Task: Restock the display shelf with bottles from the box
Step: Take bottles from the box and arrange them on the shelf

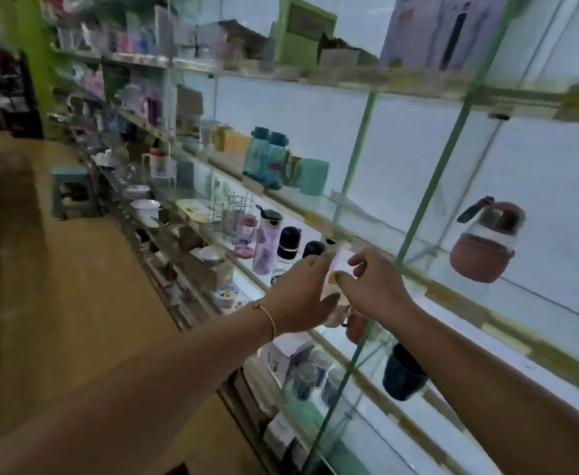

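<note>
Stool [72,190]: stands on the floor at the far left of the aisle, well apart from your work.
Plates and bowls [146,200]: stacked at the shelf's left end, kept with their own kind.
Lilac bottle [266,246]: upright at the glass shelf's [452,286] front edge, cap up, face to the aisle so a shopper can read it.
Black-capped bottles [290,245]: upright just right of the lilac one, carrying the row on toward your hands.
Left hand [298,293]: your grip rests against the left side of the pale bottle [336,269], fingers spread, likely steadying it; how firmly it closes you cannot tell from this blurred view.
Pale bottle: between both hands at the shelf's front edge, next in the row; whether its base already sits on the glass is hidden.
Right hand [373,286]: thumb and fingers pinch the bottle's right side, probably to turn or square it.
Pink kettle-shaped bottle [485,241]: alone further right, behind the glass upright.
Box: not in view.
</note>
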`<state>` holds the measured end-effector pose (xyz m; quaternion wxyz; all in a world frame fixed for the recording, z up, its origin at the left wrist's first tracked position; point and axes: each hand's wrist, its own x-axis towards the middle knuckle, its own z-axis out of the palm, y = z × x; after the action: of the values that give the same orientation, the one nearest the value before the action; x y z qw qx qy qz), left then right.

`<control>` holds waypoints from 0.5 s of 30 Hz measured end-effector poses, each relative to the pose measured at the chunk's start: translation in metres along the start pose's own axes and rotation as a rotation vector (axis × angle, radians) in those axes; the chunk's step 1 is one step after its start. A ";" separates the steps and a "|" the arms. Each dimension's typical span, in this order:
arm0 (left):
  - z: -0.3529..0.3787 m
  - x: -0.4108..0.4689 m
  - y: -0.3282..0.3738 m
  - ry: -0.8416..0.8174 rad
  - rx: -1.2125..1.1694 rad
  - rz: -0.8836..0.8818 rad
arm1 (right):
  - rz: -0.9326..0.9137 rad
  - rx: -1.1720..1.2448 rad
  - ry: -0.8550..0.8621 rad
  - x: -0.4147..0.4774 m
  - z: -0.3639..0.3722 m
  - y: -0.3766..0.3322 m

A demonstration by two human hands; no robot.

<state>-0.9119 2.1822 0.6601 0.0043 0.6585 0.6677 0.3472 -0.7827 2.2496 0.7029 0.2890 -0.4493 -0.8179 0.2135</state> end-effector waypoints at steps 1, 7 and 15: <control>-0.001 -0.012 -0.015 -0.005 0.003 -0.038 | -0.001 0.007 -0.038 -0.002 0.018 -0.001; 0.022 -0.095 -0.112 -0.105 0.008 -0.436 | 0.024 -0.007 -0.368 -0.022 0.138 0.014; 0.108 -0.276 -0.215 -0.225 -0.040 -1.076 | 0.076 -0.107 -0.857 -0.105 0.304 0.087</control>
<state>-1.0137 2.0112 0.3525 0.2651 0.2570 0.8988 0.2362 -0.8865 2.1766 0.3950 -0.1084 -0.3642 -0.8568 0.3486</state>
